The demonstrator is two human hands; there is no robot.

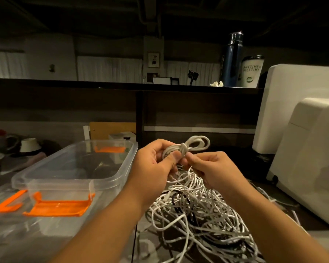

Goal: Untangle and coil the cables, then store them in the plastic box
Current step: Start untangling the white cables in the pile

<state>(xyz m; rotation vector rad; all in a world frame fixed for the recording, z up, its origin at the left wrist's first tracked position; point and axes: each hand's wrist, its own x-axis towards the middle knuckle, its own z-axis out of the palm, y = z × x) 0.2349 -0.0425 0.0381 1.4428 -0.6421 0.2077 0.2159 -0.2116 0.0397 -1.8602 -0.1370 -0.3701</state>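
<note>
Left hand (156,160) grips a coiled white cable (188,147) at its wrapped waist; right hand (215,171) pinches the loose tail beside it. Coil is raised above the tangled cable pile (198,211) at 6 o'clock. Plastic box (74,168) sits open at 9 o'clock of the hands. Cable looks light, limp and springy; best held at the wrap so the loops don't slip.

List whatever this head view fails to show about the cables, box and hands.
Head view, plastic box: dark contents unreadable through dim, glary walls.
Head view, coiled cable: plugs hidden inside the grip of left hand and right hand.
Head view, cable pile: cable count unclear; strands overlap, bottom edge crops it.
</note>
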